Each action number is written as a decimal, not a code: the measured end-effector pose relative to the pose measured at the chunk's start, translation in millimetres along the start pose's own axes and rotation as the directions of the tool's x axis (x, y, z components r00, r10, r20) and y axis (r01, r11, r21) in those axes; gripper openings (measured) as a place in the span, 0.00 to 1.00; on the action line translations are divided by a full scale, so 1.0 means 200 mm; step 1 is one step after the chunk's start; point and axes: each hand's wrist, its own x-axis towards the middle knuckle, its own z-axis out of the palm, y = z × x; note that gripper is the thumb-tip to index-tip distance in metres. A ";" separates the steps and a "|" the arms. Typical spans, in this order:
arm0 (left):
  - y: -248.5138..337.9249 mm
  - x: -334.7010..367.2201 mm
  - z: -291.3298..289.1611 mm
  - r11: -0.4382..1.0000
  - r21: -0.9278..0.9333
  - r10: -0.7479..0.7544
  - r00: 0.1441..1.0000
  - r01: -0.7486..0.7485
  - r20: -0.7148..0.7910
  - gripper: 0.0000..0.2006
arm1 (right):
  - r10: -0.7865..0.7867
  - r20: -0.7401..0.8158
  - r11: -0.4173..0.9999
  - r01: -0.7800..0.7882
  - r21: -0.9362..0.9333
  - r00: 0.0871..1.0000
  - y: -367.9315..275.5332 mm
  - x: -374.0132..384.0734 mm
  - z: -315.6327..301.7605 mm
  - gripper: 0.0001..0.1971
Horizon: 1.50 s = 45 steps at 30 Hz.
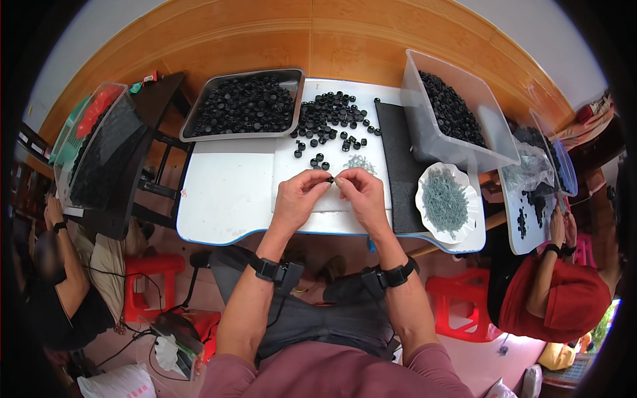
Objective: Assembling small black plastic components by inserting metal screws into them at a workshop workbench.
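Observation:
Over the front of the white table (229,192), my two hands meet at the fingertips. My left hand (300,199) is closed in a pinch on a small black cap-like part (330,179). Right beside it my right hand (361,198) is pinched too, its fingertips against the part; whatever they hold is too small to make out. Just beyond the hands lies a little heap of pale, thin pieces (360,162). Loose black round parts (332,109) spread over the table behind that heap, several of them close to my left hand.
A metal tray (247,134) full of black parts stands at the back left. At right are a dark mat (403,192), a clear plastic bin (444,142) of black parts, and a white scalloped dish (476,211) of thin grey-green pieces. Other people work at both sides; red stools stand below.

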 end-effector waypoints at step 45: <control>-0.02 0.00 0.01 0.998 -0.063 0.002 0.998 0.003 0.068 0.10 | -0.188 -0.004 0.971 0.185 -0.150 0.982 0.00 -0.01 0.01 0.06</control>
